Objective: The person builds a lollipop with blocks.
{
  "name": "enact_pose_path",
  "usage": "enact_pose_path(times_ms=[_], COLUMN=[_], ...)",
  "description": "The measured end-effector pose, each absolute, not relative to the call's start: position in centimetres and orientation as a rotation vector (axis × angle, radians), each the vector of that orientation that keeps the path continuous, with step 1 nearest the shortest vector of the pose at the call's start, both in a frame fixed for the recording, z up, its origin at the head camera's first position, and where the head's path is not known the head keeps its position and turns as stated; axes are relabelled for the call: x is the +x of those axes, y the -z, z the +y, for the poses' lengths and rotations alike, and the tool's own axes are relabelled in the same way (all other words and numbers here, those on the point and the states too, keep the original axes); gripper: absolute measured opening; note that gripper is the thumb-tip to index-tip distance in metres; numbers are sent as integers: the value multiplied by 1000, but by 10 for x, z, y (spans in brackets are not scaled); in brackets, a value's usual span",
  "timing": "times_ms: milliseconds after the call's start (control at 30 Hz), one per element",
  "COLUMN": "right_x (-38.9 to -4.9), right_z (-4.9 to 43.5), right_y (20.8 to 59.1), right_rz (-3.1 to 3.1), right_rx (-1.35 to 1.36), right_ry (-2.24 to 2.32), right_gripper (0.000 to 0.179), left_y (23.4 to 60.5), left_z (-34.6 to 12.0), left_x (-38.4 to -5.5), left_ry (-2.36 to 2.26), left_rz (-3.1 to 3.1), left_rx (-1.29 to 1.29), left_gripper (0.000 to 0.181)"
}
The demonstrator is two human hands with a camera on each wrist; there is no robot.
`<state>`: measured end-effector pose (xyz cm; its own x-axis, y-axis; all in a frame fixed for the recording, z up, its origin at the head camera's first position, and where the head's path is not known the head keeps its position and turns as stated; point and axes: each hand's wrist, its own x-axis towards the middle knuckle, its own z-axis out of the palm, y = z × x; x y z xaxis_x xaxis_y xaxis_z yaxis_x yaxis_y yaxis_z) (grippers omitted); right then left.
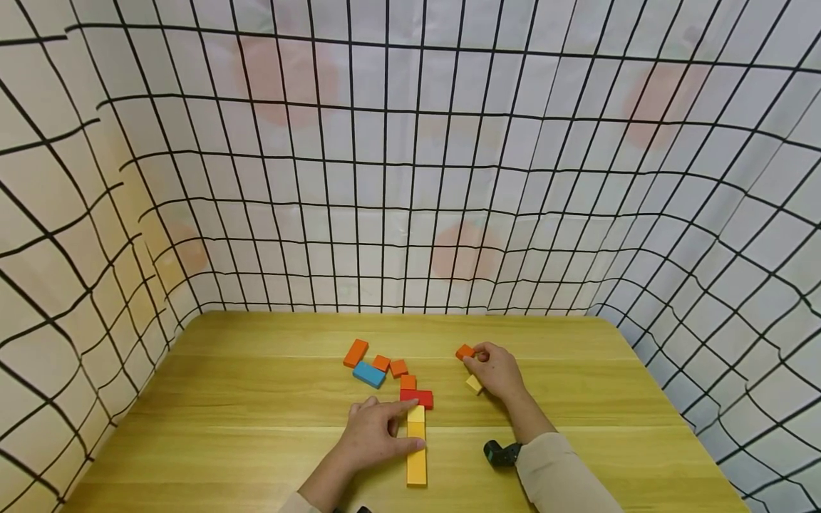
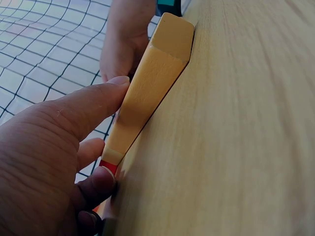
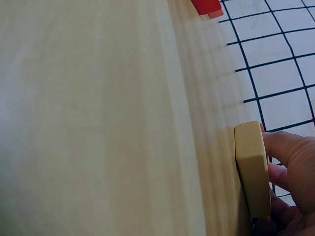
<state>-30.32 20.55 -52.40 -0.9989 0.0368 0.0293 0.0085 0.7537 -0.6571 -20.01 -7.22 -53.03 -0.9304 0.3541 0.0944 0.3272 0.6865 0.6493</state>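
My left hand lies beside a row of yellow blocks, thumb touching its side and index fingertip at the pale block near the red block. In the left wrist view the thumb rests against a long yellow block, with the other fingers down by the red end. Farther right, my right hand pinches an orange block at the fingertips. Just below those fingers sits a small yellow block, which in the right wrist view hides most of the orange one.
Beyond the red block, orange blocks trail off to the left, beside a blue block and a longer orange block. A black device is at the right wrist. Grid-patterned cloth stands around the wooden table.
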Motion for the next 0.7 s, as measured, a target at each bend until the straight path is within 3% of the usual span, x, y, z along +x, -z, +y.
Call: enact_pose_path(times_ms=[700], right_x=[-295], right_z=[196], right_y=[515], right_rz=[-2927], right_rx=[96], right_ry=[-1111], right_gripper=[37], left_y=[530], left_z=[-72], left_x=[-201], left_ry=[-1097], left_rz=[2843], left_rx=[582], left_gripper=[68])
